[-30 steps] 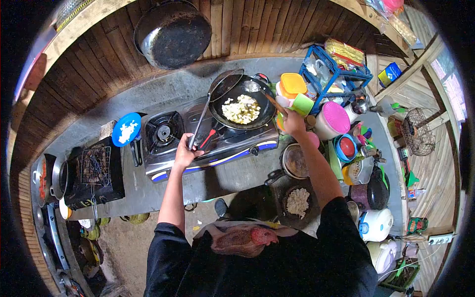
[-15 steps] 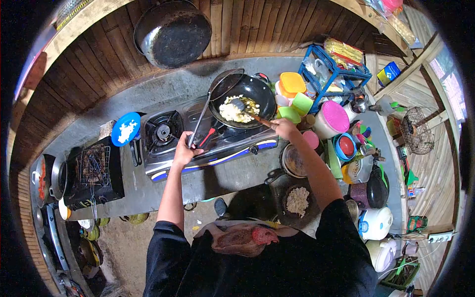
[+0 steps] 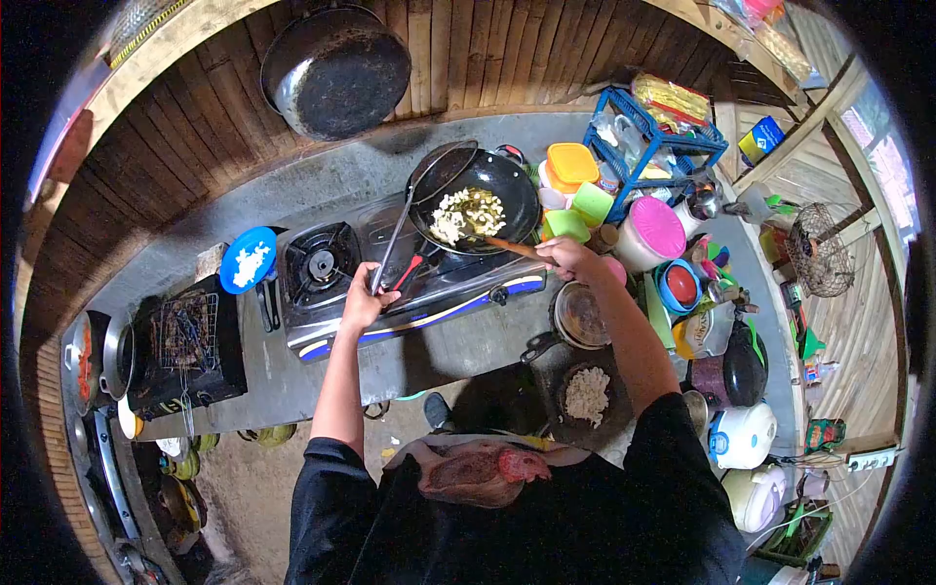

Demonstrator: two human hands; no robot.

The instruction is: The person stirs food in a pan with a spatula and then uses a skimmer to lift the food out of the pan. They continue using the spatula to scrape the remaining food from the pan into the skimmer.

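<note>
My left hand (image 3: pixel 363 298) is closed around the long handle of a skimmer (image 3: pixel 446 168), whose round mesh head overlaps the left rim of a black wok (image 3: pixel 525 200). My right hand (image 3: pixel 571 257) grips the wooden handle of a spatula (image 3: pixel 511 248), which reaches over the wok's near rim. The spatula's blade is hidden among small pale food pieces (image 3: pixel 470 214) frying in oil. The wok stands on the right burner of a two-burner gas stove (image 3: pixel 390 319). A slim red piece (image 3: pixel 411 269) shows between my left hand and the wok.
Left of the bare burner (image 3: pixel 322 259) lies a blue plate (image 3: pixel 237 275) with white food. Plastic tubs (image 3: pixel 573 164), a blue rack (image 3: pixel 624 168) and a pink-lidded container (image 3: pixel 659 228) crowd the right side. Nearer me are a lidded pan (image 3: pixel 580 314) and pale food (image 3: pixel 587 396).
My right hand has shifted slightly right and down with the spatula, and its blade no longer shows. The food in the wok is more spread out. My left hand stays in place.
</note>
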